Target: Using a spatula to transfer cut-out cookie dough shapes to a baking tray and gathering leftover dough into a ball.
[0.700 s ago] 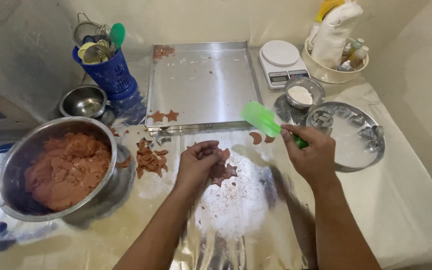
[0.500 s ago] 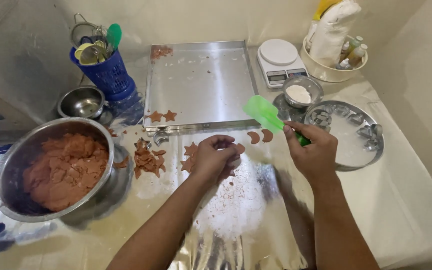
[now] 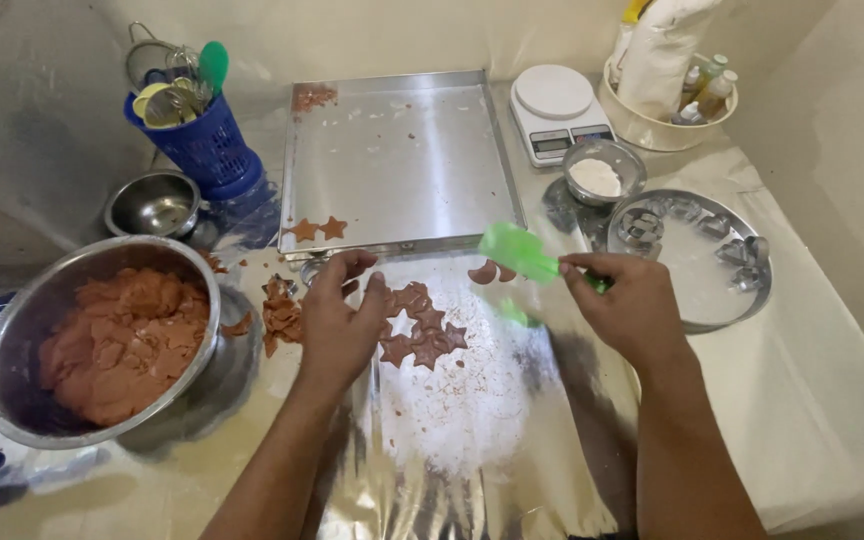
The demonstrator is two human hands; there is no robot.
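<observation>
Left hand, fingers loosely curled and holding nothing, rests beside the star dough cutouts; right hand grips green spatula just right of them.

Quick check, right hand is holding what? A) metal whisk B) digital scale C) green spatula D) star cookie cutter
C: the right hand grips the green spatula, its blade pointing toward the baking tray, while the left hand rests by the star-shaped dough pieces.
</observation>
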